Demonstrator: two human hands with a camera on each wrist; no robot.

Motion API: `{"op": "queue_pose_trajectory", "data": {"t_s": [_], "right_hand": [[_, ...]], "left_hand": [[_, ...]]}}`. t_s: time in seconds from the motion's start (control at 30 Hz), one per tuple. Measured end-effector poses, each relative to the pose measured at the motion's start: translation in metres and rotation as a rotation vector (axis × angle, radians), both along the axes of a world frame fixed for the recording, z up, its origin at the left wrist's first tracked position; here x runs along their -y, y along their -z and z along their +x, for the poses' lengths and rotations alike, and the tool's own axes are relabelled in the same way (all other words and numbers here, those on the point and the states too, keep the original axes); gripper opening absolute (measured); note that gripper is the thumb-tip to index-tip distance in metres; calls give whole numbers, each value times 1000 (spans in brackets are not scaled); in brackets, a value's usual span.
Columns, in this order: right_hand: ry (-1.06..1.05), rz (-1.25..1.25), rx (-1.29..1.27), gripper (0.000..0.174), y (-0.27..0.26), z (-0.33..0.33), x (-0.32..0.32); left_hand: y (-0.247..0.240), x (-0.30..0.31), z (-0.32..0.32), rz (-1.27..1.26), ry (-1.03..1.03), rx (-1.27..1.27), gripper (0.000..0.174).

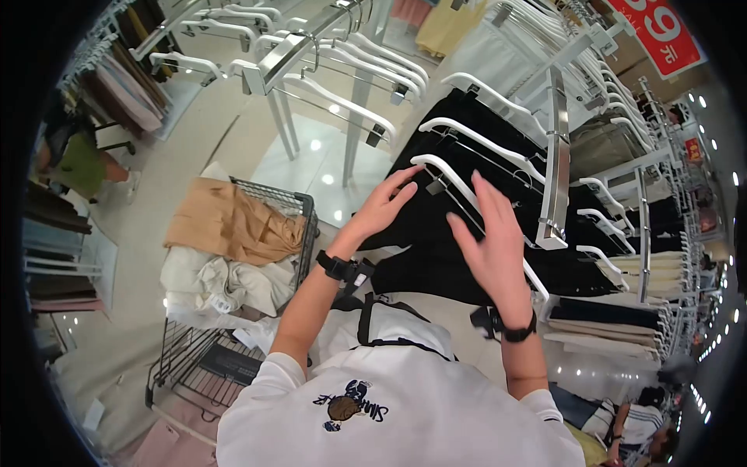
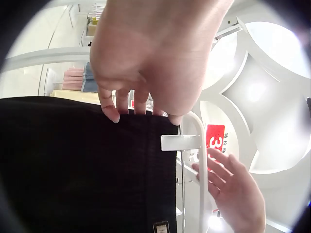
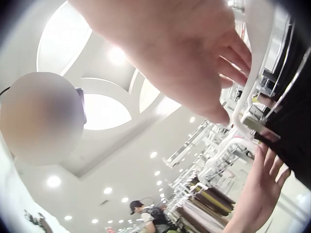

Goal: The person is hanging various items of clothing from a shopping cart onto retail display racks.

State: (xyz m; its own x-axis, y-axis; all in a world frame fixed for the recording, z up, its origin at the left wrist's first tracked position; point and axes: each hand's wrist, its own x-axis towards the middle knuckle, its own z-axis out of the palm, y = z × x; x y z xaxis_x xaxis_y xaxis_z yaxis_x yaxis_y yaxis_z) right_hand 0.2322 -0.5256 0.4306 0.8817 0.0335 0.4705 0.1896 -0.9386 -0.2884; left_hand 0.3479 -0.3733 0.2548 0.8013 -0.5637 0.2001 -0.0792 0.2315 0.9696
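Black trousers (image 1: 436, 268) hang by clips from a white hanger (image 1: 445, 173) in front of me. My left hand (image 1: 383, 204) is at the hanger's left end, its fingers loosely extended. In the left wrist view, those fingers (image 2: 112, 112) reach the top edge of the black waistband (image 2: 131, 160), beside a metal clip (image 2: 180, 142); some fingertips are hidden behind the cloth. My right hand (image 1: 494, 245) hovers over the hanger's right part, fingers straight and thumb spread. The right wrist view shows its fingertips partly hidden behind the white hanger (image 3: 250, 82).
A metal rack arm (image 1: 556, 156) stands just right of my right hand, with more black garments on white hangers behind. Bare hangers (image 1: 342, 113) hang at upper left. A wire cart (image 1: 307, 226) holding tan and white clothes (image 1: 229, 218) stands left. Several people are farther off.
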Motion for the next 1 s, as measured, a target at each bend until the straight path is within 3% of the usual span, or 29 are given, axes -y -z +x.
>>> {"op": "queue_pose_trajectory", "data": {"t_s": [0.03, 0.07, 0.1, 0.13, 0.27, 0.5, 0.67, 0.73, 0.8, 0.9, 0.93, 1.0], "right_hand": [[-1, 2, 1, 45, 6, 10, 5], [37, 3, -187, 42, 7, 17, 8], [63, 27, -369, 40, 9, 22, 7], [87, 18, -385, 40, 9, 25, 2], [10, 52, -480, 29, 5, 34, -7], [27, 195, -396, 25, 7, 34, -9], [66, 82, -360, 30, 12, 32, -9], [-61, -18, -43, 44, 12, 28, -15], [-150, -33, -58, 47, 9, 17, -13], [-278, 91, 27, 29, 10, -48, 1], [-256, 157, 119, 25, 26, -77, 16], [55, 131, 188, 27, 41, -130, 41]], "left_hand": [[0, 4, -2, -50, -66, 17, 38], [1, 4, 4, -84, -39, -6, 38], [1, -6, 14, -27, 102, -70, 36], [1, -13, 21, 31, 254, -132, 35], [0, -20, 21, 17, 243, -110, 30], [-19, -24, 1, -6, 61, -114, 25], [-14, -15, -2, -70, 41, -175, 23], [-14, -6, 1, -91, 74, -170, 23], [-10, -15, -1, -33, 51, -226, 26], [-20, -27, -4, 47, -18, -178, 39], [-19, -33, -3, 49, -43, -117, 46], [-17, -46, -5, 97, -109, 0, 53]]}}
